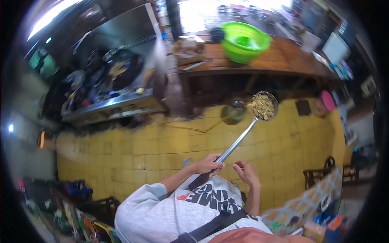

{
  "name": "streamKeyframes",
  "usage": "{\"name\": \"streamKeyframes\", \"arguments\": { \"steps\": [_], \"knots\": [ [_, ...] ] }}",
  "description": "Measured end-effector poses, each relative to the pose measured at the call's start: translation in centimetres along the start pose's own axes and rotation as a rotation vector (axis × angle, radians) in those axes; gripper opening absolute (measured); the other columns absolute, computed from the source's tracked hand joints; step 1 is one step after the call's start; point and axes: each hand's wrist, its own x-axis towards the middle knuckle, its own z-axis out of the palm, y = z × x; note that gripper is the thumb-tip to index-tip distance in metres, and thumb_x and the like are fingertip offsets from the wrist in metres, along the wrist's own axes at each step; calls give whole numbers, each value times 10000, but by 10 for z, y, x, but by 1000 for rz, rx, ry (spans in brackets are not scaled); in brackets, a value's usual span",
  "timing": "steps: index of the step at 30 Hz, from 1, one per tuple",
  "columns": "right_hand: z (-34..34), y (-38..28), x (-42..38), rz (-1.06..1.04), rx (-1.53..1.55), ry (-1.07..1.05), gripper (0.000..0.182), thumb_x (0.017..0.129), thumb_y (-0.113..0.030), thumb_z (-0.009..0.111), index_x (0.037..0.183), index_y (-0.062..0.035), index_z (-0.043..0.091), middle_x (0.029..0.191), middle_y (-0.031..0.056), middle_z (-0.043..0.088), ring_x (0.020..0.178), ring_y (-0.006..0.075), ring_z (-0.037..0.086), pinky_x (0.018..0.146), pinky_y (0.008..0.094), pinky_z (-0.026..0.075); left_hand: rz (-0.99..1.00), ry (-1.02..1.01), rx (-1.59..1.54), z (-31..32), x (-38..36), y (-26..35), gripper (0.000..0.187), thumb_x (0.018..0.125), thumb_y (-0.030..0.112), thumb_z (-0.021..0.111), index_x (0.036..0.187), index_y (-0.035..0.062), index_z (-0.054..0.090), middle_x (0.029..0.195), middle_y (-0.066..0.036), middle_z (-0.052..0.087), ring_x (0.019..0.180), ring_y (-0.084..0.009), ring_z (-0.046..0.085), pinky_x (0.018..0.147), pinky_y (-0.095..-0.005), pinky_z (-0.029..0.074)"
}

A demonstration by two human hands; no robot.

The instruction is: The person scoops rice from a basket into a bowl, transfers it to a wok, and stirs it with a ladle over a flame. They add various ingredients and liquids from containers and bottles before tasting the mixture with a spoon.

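Observation:
My left hand (208, 164) is wrapped round the handle of a long metal ladle (237, 142), near its dark grip end. The ladle slants up and away to the right. Its round bowl is heaped with small light-brown pieces of food (263, 106), whose kind I cannot make out. My right hand (246, 174) is raised just right of the handle, apart from it, with loosely bent fingers and nothing visible in them.
A stove (117, 106) with a dark wok (127, 69) holding food stands at the far left. On the wooden table (283, 54) sits a bright green basin (243, 44). Beneath the ladle lies a yellow tiled floor (170, 141). A pink round item (328, 101) stands right.

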Motion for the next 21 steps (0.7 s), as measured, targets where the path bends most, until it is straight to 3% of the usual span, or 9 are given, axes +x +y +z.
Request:
{"name": "streamKeyframes", "arguments": {
  "steps": [2,5,8,11,12,14,17,19,21],
  "knots": [
    [30,-49,21,-254,-59,-331,345,867,-318,543,926,14,617,833,160,650,741,258,627,664,356,481,67,212,50,-39,-31,-9,154,850,135,555,880,25,452,620,-15,481,409,-76,479,367,-217,397],
    [125,-135,61,-373,-134,-729,390,890,-359,506,918,17,609,784,150,634,742,233,612,685,354,469,125,485,-44,-124,-91,-11,161,832,129,565,848,28,441,602,-21,498,424,-90,505,379,-240,419],
    [175,-190,68,-550,-14,-877,479,891,-432,461,843,23,604,749,177,605,715,293,602,690,379,465,245,729,-145,-171,-119,-17,157,816,130,578,812,36,452,603,-17,500,437,-96,516,393,-246,432],
    [228,-216,81,-192,376,-1038,248,883,-269,516,974,-40,490,761,122,570,681,230,593,623,325,480,323,921,-9,-215,-143,-15,200,815,181,594,818,17,479,612,-34,513,473,-116,513,437,-263,433],
    [236,-230,83,-194,364,-1061,248,883,-269,516,974,-40,490,761,122,570,681,230,593,623,325,480,327,943,-20,-229,-143,-19,200,815,181,594,818,17,479,612,-34,513,473,-116,513,437,-263,433],
    [251,-265,98,455,781,-976,221,835,-99,484,1037,-60,402,731,94,542,587,194,567,483,293,445,334,1138,216,-264,-142,-18,278,812,254,616,849,-1,512,637,-53,536,551,-144,519,519,-292,435],
    [277,-290,135,206,821,-850,249,774,-34,435,1015,-55,378,689,98,510,470,169,507,373,284,362,293,1193,214,-290,-157,29,274,832,280,622,856,35,502,672,-13,542,617,-92,512,579,-259,439],
    [296,-307,178,117,783,-771,132,767,-57,459,886,-32,410,589,63,462,385,141,438,328,258,313,267,1166,220,-320,-165,35,359,853,334,598,996,13,528,780,-27,587,677,-102,522,643,-256,444],
    [304,-334,222,7,754,-719,71,770,-68,459,822,-36,421,568,53,468,370,126,431,321,253,315,490,1100,55,-342,-176,42,423,879,344,561,1131,8,507,908,-39,598,743,-105,523,696,-248,439]
  ]
}}
